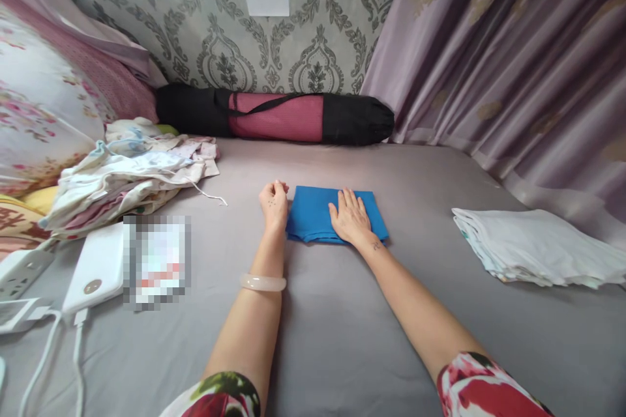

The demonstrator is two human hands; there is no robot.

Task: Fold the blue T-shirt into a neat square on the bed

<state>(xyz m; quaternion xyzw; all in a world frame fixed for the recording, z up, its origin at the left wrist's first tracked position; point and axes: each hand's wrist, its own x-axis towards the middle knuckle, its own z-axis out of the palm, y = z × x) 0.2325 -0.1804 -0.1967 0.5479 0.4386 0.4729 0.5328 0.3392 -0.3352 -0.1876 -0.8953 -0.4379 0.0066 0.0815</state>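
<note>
A folded blue cloth (313, 215) lies on the grey bed sheet (342, 339) in the middle of the view. My right hand (349, 216) rests flat on the cloth, fingers stretched out and slightly apart. My left hand (274, 202) sits at the cloth's left edge with its fingers curled into a loose fist; whether it pinches the cloth's edge is hidden. A pale bangle (263, 283) circles my left wrist.
A heap of light clothes (132, 172) lies at the left, a stack of folded white cloth (538, 247) at the right. A rolled mat in a black bag (276, 116) lies along the wall. A white power bank (95, 267), cables and a socket strip sit at the lower left.
</note>
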